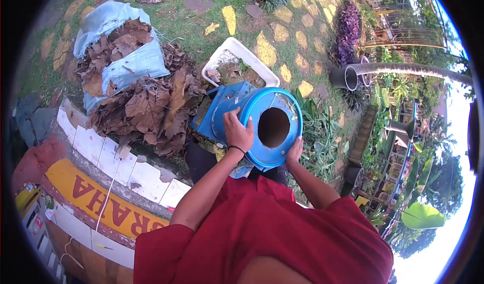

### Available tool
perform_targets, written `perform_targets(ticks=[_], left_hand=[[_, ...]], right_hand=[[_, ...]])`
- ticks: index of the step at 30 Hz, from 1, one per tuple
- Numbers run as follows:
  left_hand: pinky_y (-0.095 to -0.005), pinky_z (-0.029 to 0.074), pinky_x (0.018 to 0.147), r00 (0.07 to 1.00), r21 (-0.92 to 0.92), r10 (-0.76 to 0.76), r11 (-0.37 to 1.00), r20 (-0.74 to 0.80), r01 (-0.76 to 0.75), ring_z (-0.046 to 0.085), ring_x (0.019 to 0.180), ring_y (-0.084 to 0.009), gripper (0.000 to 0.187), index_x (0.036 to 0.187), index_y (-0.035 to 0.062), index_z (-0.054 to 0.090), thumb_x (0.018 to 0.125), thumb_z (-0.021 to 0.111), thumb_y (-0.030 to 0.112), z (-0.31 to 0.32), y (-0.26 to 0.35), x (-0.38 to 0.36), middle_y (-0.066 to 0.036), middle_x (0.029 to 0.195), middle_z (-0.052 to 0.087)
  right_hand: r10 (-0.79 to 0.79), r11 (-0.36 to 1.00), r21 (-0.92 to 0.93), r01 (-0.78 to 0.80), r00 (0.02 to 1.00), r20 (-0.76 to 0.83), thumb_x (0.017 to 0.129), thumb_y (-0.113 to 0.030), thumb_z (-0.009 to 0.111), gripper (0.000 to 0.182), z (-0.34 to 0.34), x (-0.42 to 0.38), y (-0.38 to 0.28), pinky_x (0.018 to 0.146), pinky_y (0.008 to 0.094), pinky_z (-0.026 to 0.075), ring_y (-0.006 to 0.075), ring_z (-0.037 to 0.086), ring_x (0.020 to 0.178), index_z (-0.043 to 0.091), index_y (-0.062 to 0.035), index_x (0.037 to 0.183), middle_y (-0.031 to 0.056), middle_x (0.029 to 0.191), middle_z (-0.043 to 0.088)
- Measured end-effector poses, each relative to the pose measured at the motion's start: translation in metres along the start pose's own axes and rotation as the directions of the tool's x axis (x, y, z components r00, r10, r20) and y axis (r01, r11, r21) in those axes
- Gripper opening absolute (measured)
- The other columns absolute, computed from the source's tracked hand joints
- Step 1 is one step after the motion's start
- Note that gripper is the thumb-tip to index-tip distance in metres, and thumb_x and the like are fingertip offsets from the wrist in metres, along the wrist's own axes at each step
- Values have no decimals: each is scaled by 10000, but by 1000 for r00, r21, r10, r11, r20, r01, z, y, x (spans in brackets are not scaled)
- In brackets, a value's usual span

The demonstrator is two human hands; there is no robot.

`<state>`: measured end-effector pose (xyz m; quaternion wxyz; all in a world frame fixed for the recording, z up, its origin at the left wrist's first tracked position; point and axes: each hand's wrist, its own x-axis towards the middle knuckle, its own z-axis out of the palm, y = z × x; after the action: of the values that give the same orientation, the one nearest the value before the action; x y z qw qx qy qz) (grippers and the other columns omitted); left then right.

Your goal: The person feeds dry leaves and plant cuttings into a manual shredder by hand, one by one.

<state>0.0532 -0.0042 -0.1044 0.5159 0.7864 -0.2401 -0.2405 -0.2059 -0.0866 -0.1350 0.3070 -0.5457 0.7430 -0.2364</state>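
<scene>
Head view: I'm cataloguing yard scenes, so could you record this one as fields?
Left hand: on the side of a blue cylindrical drum, thumb near its rim
Right hand: against the drum's opposite side
Drum end: dark round hole, facing the camera
Nearby: heap of dry brown leaves; pale blue sack with leaves inside; white rectangular tray

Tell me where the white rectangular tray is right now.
In the head view's upper middle, the white rectangular tray sits just beyond the blue cylindrical drum, right of the brown dry leaves.
</scene>
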Motion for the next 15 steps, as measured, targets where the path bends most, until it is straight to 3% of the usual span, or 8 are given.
perform_targets(ticks=[1, 2, 3, 5, 8, 10, 14, 15], left_hand=[[-508, 374, 1010, 1000, 10, 12, 1000, -6, -12, 470, 1150, -423, 466, 1236, -37, 466, 878, 666, 185, 3, -2, -2, -232, 1176, 479], [-506, 375, 1011, 1000, 20, 28, 999, -14, -27, 473, 1146, -428, 464, 1233, -41, 470, 879, 669, 182, 9, -5, -3, -238, 1176, 480], [-497, 372, 1022, 999, 28, 40, 999, 0, -40, 471, 1155, -425, 469, 1244, -46, 466, 885, 667, 181, 13, -11, -6, -240, 1181, 481], [-467, 375, 1034, 997, 12, 61, 998, 37, -61, 485, 1160, -386, 468, 1263, -55, 456, 908, 654, 176, 18, -16, -2, -229, 1198, 483], [-395, 402, 1010, 992, -243, -37, 968, 118, 65, 517, 1145, -258, 419, 1277, -53, 456, 956, 619, 162, 20, -27, -5, -167, 1253, 495], [-354, 419, 986, 988, -366, -66, 924, 142, 115, 528, 1116, -200, 396, 1278, -45, 462, 978, 600, 175, 25, -22, -6, -137, 1262, 517], [-335, 428, 976, 980, -271, -112, 950, 164, 154, 539, 1090, -187, 410, 1287, -34, 466, 989, 592, 217, 23, -23, -11, -131, 1229, 552], [-330, 431, 970, 980, -266, -117, 951, 163, 158, 542, 1069, -181, 418, 1290, -30, 466, 991, 591, 235, 21, -26, -11, -127, 1212, 561]], right_hand=[[-134, 991, 6, 135, 988, -79, 1073, -477, 318, 575, 9, 20, 47, 884, 405, 416, 291, 523, 943, 545, 36, 1199, 196, 1036, 585], [47, 995, 91, -49, 999, 27, 1062, -517, 333, 674, -1, 8, 19, 1047, 398, 376, 330, 527, 1189, 494, 68, 1357, 241, 1301, 565], [-15, 993, 115, 9, 998, 53, 1084, -436, 320, 526, -1, 9, 22, 880, 381, 409, 272, 497, 925, 521, 34, 1207, 156, 1014, 553], [-11, 966, 257, -5, 998, 61, 1089, -409, 333, 479, -8, -1, -1, 832, 339, 404, 208, 453, 848, 518, 25, 1171, 106, 913, 492], [101, 952, 252, -173, 956, 276, 1064, -415, 425, 500, -28, 2, -4, 941, 378, 426, 226, 534, 1018, 443, 10, 1328, 160, 1105, 557], [-12, 932, 352, -90, 961, 276, 1046, -417, 474, 586, -21, 12, 23, 1032, 384, 404, 259, 534, 1158, 363, 16, 1425, 201, 1255, 531], [42, 848, 455, -272, 890, 454, 1033, -438, 515, 641, -31, 25, 24, 1035, 348, 407, 204, 504, 1195, 315, -7, 1463, 160, 1282, 525], [26, 771, 556, -311, 887, 460, 1017, -404, 553, 678, -25, 25, 31, 1086, 373, 373, 251, 465, 1280, 300, 32, 1472, 197, 1380, 445]])
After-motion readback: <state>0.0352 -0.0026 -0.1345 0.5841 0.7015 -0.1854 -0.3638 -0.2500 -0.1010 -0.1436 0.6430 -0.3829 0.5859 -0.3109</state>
